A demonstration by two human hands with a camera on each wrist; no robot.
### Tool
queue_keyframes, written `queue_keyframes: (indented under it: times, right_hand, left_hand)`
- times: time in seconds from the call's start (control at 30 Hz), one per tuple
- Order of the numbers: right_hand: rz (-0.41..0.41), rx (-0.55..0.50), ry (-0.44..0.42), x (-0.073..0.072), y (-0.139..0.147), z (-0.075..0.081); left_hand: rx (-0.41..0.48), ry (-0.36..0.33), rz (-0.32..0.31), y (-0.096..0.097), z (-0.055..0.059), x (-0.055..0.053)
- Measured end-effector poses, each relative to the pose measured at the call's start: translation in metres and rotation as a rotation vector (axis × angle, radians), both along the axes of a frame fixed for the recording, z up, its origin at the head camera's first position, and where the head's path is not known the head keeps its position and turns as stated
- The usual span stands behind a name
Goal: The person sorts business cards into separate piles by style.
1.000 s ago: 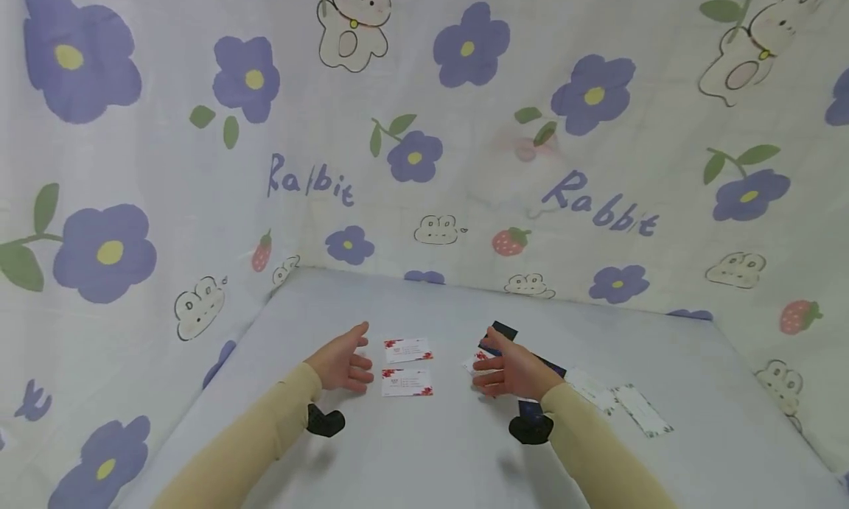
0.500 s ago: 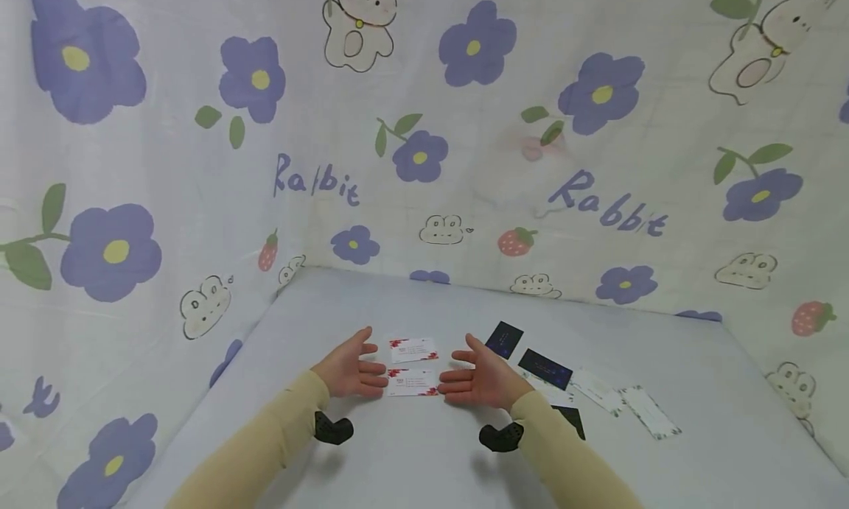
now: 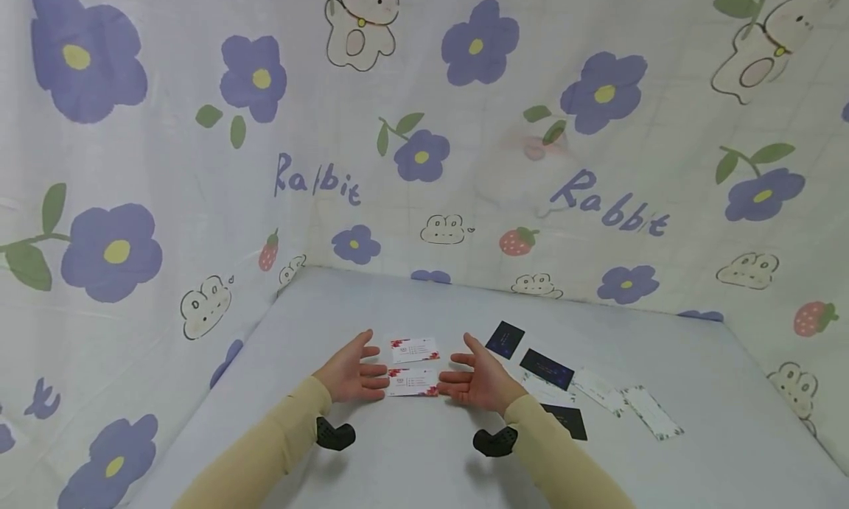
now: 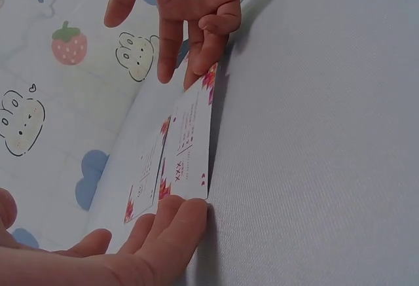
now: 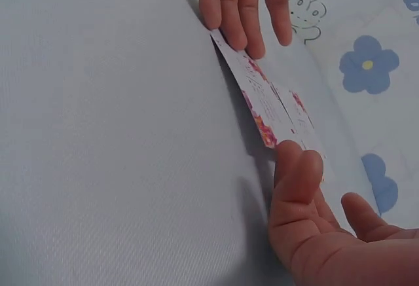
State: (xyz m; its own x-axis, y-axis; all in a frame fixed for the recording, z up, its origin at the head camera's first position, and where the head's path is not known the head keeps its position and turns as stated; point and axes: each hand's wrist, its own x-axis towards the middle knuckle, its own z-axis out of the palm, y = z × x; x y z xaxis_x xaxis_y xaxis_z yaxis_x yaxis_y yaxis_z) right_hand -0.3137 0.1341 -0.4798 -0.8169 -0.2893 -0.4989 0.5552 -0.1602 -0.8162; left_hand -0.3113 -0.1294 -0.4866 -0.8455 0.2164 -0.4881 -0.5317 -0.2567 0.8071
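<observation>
A cloth backdrop [image 3: 371, 96] printed with purple flowers, strawberries and rabbits stands behind a pale table [image 3: 398, 457] in my head feed. On that table, the near card [image 3: 413, 382], white with red blossom corners, has its long axis running left to right, its emblem toward the left end and its lettering to the right of that. The left hand [image 3: 351, 369] is at one short end and the right hand [image 3: 483, 376] at the other, so I have the card between two hands held apart, palms facing, fingers extended rather than wrapped round it. Just beyond lies the matching far card [image 3: 415, 350], nearly parallel; dark cards [image 3: 547, 369] and leaf-edged cards [image 3: 652, 413] are spread past the right hand. On my left wrist feed, the near card's length stretches away from the left hand, which touches the emblem end, up to the right hand's fingers. On my right wrist feed, the same axis runs from the right hand, at one corner, to the left hand's fingers opposite. A shadow follows the long edge nearest the person; whether that edge is raised I can't tell.
</observation>
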Motion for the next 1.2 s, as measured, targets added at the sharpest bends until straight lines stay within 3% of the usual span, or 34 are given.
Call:
queue_keyframes:
  times: [0.4,0.63,0.8,1.2]
  right_hand:
    - [-0.008,0.081,0.044,0.006,-0.004,-0.002]
    - [-0.038,0.092,0.039,0.018,-0.002,-0.003]
    - [-0.012,0.114,0.054,0.028,0.000,-0.001]
    - [0.057,0.186,0.116,0.051,0.021,0.022]
  left_hand:
    - [-0.006,0.014,-0.022,0.005,-0.004,0.002]
    - [-0.026,0.056,-0.055,0.010,-0.003,0.012]
    - [-0.086,0.105,-0.074,0.013,-0.004,0.019]
    - [-0.135,0.176,-0.150,0.027,0.009,0.039]
